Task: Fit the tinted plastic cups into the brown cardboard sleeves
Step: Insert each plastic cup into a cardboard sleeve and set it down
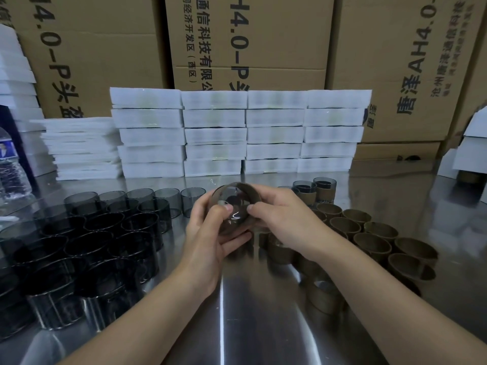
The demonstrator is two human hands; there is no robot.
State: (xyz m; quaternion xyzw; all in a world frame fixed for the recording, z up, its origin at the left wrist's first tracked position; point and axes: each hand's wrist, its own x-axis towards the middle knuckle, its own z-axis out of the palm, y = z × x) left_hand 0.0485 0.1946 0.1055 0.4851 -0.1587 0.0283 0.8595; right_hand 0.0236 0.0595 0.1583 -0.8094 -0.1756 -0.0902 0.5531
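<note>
Hands both grip the tinted cup [232, 209], a brown sleeve [254, 193] seemingly round it, left hand [210, 233] cradling below, right hand [284, 219] pinching its edge, over the worktop [263, 325] between bare cups [92, 233] at our left and empty sleeves [369, 238] at our right, we judge for short reaches.

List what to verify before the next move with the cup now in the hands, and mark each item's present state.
1. Two-handed grip: left hand and right hand both hold the held cup: ok.
2. Sleeve present: a brown cardboard sleeve rings the held cup: ok.
3. Sleeve fully seated and straight: cannot tell; fingers cover much of it.
4. Bare tinted cups in stock on the left: ok.
5. Empty sleeves in stock on the right: ok.
6. Bare table beside the finished cups for setting down: ok.
</note>
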